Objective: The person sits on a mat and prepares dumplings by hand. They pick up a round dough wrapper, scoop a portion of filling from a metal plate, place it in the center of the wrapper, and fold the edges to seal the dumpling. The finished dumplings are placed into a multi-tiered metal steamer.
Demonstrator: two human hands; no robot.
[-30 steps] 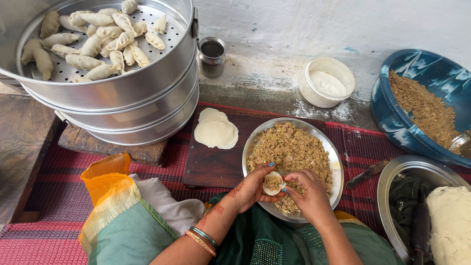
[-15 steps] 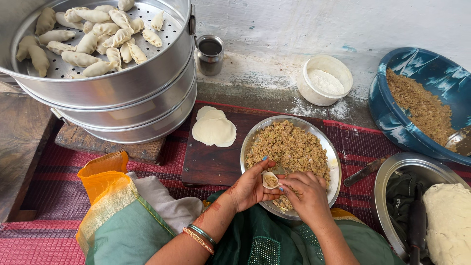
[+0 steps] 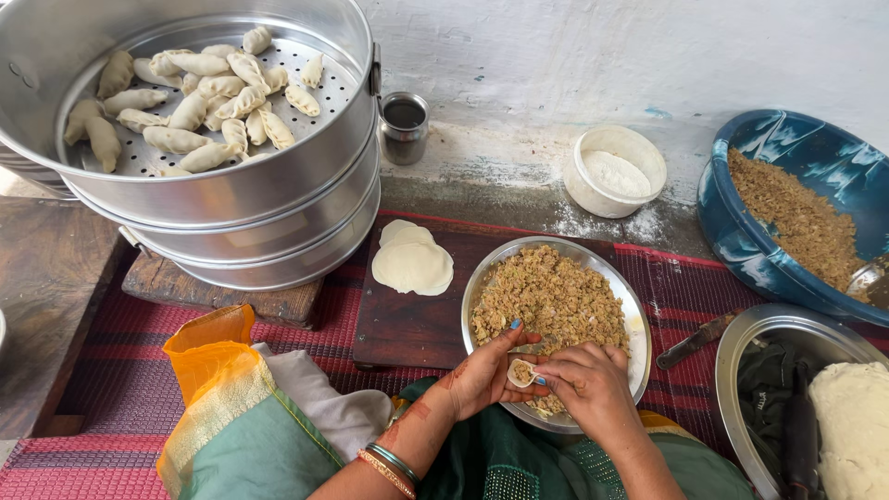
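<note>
Both hands are busy over the near edge of the steel plate heaped with crumbly brown filling. The left hand is cupped, fingers curled under a small round of dough with a bit of filling showing in its middle; the thumb, its nail painted blue, lies along the top. The right hand comes in from the other side with its fingertips pinched on the edge of that same round, so the dumpling sits gripped between the two hands, right at the plate's near rim. Bangles circle the left wrist.

Just left of the plate lies a dark wooden board, and on its far end rest a few flat dough wrappers, stacked and overlapping. Further left of the plate, well beyond the board, stands a stack of steamer tiers on a wooden block; the top tier holds many folded dumplings on its perforated tray. Behind the plate, near the wall, sits a white bowl of flour, and left of that bowl a small steel cup. To the right of the plate a blue tub holds more filling. Nearer, on the plate's right, a steel basin contains a lump of dough. A knife lies between plate and basin on the red mat.
</note>
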